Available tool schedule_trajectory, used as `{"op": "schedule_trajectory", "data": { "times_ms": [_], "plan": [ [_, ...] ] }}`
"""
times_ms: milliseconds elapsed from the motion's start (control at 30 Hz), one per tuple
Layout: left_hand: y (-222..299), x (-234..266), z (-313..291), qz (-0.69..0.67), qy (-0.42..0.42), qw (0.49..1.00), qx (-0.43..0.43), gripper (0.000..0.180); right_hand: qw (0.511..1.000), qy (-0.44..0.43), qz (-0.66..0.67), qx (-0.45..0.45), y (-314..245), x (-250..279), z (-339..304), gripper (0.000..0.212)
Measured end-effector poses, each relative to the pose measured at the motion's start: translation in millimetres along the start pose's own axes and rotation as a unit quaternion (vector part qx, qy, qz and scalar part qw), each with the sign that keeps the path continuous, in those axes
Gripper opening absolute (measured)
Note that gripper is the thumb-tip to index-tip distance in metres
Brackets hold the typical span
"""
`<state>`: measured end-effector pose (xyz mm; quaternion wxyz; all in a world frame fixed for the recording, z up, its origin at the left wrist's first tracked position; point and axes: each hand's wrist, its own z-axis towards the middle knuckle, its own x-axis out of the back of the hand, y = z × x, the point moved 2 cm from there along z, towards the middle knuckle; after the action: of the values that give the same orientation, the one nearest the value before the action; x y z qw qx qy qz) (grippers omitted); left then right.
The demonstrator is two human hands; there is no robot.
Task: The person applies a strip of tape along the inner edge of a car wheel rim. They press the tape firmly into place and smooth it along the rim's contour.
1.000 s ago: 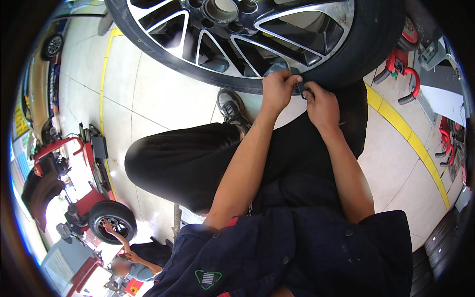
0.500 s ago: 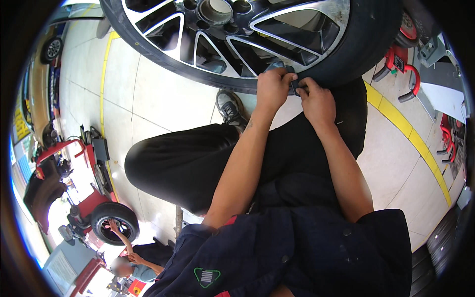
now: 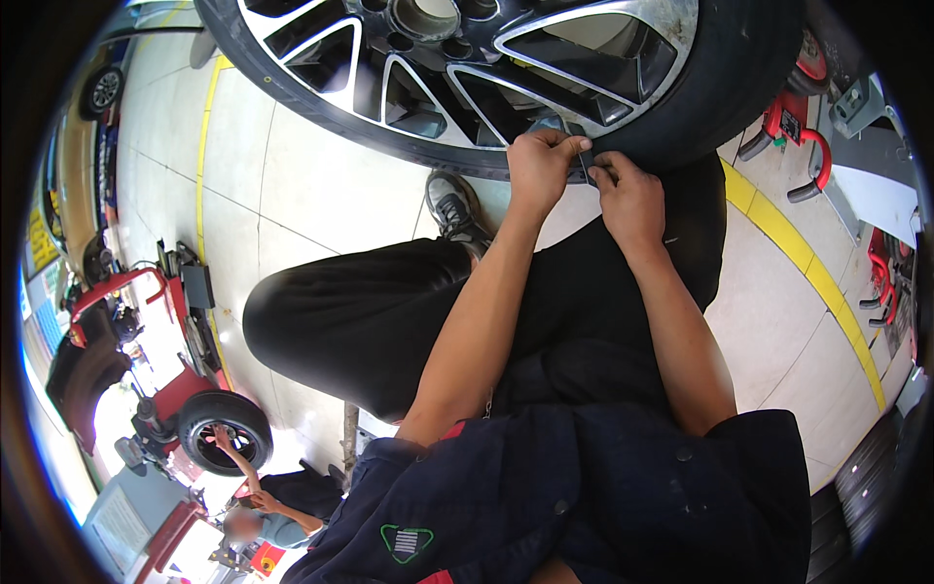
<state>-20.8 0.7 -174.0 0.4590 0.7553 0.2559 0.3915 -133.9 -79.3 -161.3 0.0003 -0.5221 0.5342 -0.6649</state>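
A small dark strip (image 3: 587, 164) is stretched between my two hands, just below the wheel's edge. My left hand (image 3: 538, 175) pinches its upper end between thumb and fingers. Lower down, my right hand (image 3: 632, 202) has its thumb and fingertips closed at the strip's other side. Right above them is a large alloy wheel (image 3: 567, 68), black with bright machined spokes, inside a black tire (image 3: 725, 102). A bluish-grey piece behind my left fingertips is too covered to name.
My bent leg (image 3: 355, 311) and grey shoe (image 3: 452, 206) are below the wheel. Red-handled equipment (image 3: 803, 146) stands at right, beside a yellow floor line (image 3: 808, 258). At lower left a co-worker touches another wheel (image 3: 226, 433) on a red machine. Stacked tires (image 3: 871, 496) sit lower right.
Both my hands have shifted slightly right and drawn a little apart, so more of the strip shows. The co-worker's hand has moved slightly on the other wheel.
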Motion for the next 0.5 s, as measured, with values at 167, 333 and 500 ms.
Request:
{"op": "schedule_trajectory", "data": {
  "times_ms": [167, 333, 500],
  "plan": [
    [-0.8, -2.7, 0.2, -0.022, 0.004, 1.000, 0.012, 0.033, 1.000, 0.017, 0.015, -0.004, -0.6, 1.4, -0.5, 0.011],
    [-0.2, -3.1, 0.6, -0.006, -0.009, 1.000, -0.004, 0.033, 0.999, 0.026, 0.039, 0.012, 0.1, 6.0, -3.4, 0.009],
    [4.8, -5.6, 0.1, 0.046, 0.001, 0.998, -0.046, 0.029, 0.999, 0.040, 0.014, 0.032, 1.8, 5.5, -2.0, 0.008]
  ]
}}
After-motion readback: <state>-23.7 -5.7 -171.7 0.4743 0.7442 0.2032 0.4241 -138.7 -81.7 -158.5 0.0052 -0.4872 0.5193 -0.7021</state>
